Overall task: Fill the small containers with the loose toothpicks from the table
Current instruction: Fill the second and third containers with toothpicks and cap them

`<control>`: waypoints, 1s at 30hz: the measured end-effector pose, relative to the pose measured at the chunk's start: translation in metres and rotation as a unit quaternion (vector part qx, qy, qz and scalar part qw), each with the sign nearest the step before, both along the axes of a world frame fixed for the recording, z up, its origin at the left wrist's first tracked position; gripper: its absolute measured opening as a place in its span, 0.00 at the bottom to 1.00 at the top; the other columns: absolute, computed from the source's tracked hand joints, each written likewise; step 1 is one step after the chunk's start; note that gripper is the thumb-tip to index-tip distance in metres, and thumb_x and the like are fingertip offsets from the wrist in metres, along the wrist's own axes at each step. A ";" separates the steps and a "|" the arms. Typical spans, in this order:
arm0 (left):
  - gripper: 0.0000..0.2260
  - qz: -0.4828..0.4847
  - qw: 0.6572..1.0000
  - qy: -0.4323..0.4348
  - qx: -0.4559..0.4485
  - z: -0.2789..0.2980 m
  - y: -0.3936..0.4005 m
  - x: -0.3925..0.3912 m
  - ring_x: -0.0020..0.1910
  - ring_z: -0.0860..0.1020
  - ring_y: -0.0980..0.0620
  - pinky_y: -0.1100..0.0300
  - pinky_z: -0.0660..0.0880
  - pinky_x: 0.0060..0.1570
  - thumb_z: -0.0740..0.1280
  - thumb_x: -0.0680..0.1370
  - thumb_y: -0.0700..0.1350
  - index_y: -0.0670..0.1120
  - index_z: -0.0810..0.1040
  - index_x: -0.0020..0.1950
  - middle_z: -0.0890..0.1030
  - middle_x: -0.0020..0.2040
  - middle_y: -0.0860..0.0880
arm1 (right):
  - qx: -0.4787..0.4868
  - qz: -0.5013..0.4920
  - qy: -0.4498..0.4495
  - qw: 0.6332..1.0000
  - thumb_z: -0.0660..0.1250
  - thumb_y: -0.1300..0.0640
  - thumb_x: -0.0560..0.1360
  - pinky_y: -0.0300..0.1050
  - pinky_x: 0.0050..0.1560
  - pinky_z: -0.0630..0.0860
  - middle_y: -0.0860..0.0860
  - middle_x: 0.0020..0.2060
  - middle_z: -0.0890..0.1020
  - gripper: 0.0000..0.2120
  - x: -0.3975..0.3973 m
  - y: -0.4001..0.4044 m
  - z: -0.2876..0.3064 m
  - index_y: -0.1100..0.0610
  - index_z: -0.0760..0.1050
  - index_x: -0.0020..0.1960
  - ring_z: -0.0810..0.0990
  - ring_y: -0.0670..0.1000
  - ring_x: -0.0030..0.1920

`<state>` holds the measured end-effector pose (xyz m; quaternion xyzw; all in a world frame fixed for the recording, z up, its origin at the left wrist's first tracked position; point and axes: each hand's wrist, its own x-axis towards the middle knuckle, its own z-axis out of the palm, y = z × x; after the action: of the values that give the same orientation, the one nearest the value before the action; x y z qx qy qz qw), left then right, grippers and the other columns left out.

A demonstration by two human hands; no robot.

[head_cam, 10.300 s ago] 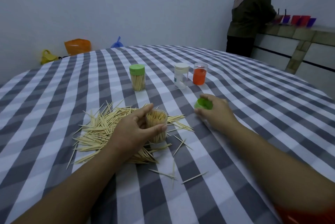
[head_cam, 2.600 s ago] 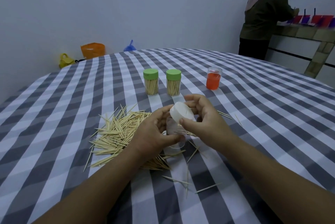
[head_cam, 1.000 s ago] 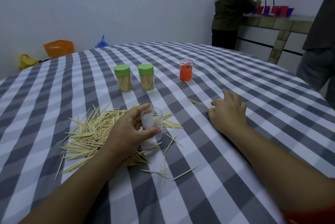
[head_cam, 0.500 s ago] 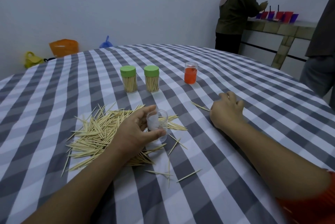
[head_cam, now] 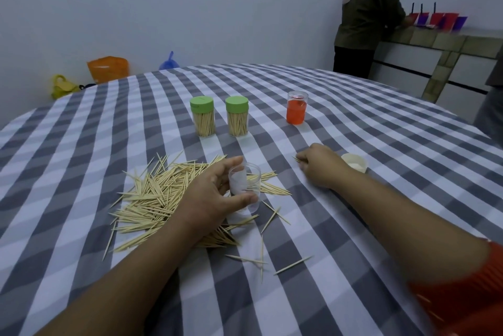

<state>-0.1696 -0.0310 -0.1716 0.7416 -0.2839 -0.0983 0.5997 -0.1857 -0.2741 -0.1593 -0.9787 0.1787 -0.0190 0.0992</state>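
Left hand grip: the left hand [head_cam: 215, 194] is wrapped round the clear jar [head_cam: 245, 190], thumb on the near side and fingers on the far side, holding it upright on the cloth.
Right hand grip: the right hand [head_cam: 318, 165] is curled and pinches a few toothpicks [head_cam: 297, 158]; their tips poke out from its far-left side.
Jar: open mouth up, apparently empty, standing at the right edge of the pile.
Cap: the white cap [head_cam: 353, 166] lies just beyond the right hand, hollow side up.
Pile: the loose toothpicks [head_cam: 163, 196] lie under and left of the left hand, with stray ones nearer the body than that grip.
Handling: likely very light, stiff and thin, easy to snap and sharp at the ends; they roll and scatter, so a small bunch pinched at mid-length should behave best. The jar looks light, smooth and easy to tip, so it wants a steadying hold.
Direction: the pile's sticks point all ways; the pinched ones run roughly away and leftward from the right hand.
Long axis: must be turned upright to match the jar's mouth.
Done jars: two green-capped jars [head_cam: 202, 117] stand full, well beyond both hands, beside an orange jar [head_cam: 296, 108].
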 end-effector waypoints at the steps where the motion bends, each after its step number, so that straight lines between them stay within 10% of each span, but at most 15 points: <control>1: 0.31 0.000 1.000 0.002 0.002 0.001 0.001 0.000 0.56 0.79 0.60 0.61 0.75 0.59 0.78 0.62 0.40 0.55 0.72 0.61 0.79 0.59 0.52 | 0.013 0.003 0.006 1.000 0.56 0.64 0.78 0.44 0.42 0.74 0.57 0.53 0.77 0.13 0.001 0.003 0.001 0.57 0.80 0.46 0.77 0.56 0.48; 5: 0.32 -0.005 1.000 0.018 0.003 0.005 0.005 0.003 0.55 0.80 0.59 0.62 0.77 0.56 0.77 0.64 0.36 0.48 0.72 0.66 0.79 0.58 0.52 | 0.070 0.015 0.012 0.997 0.57 0.66 0.79 0.44 0.58 0.74 0.55 0.60 0.79 0.17 0.000 0.021 0.009 0.57 0.77 0.63 0.77 0.56 0.57; 16: 0.35 -0.002 0.999 0.043 -0.001 0.011 0.015 0.004 0.52 0.82 0.57 0.65 0.78 0.50 0.77 0.59 0.40 0.46 0.72 0.65 0.80 0.57 0.52 | 0.186 0.126 0.040 0.974 0.52 0.66 0.78 0.34 0.58 0.62 0.52 0.66 0.74 0.21 0.002 0.065 0.018 0.58 0.74 0.67 0.71 0.49 0.65; 23: 0.36 -0.005 0.999 0.045 -0.002 0.012 0.017 0.004 0.54 0.81 0.57 0.65 0.78 0.50 0.76 0.59 0.41 0.45 0.72 0.67 0.79 0.59 0.50 | 0.244 0.122 0.073 0.959 0.54 0.66 0.78 0.36 0.58 0.71 0.47 0.60 0.79 0.21 -0.018 0.059 0.028 0.52 0.79 0.61 0.76 0.46 0.55; 30: 0.35 -0.008 0.999 0.054 -0.004 0.013 0.018 0.004 0.52 0.81 0.58 0.67 0.78 0.47 0.76 0.60 0.39 0.45 0.71 0.67 0.79 0.60 0.50 | 0.130 0.162 0.059 0.976 0.69 0.44 0.73 0.42 0.45 0.73 0.49 0.50 0.78 0.21 -0.014 0.061 0.010 0.54 0.77 0.61 0.76 0.49 0.48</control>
<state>-0.1657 -0.0125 -0.1587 0.7309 -0.2574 -0.1417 0.6160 -0.2000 -0.2127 -0.1492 -0.9727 0.0246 0.0788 0.2167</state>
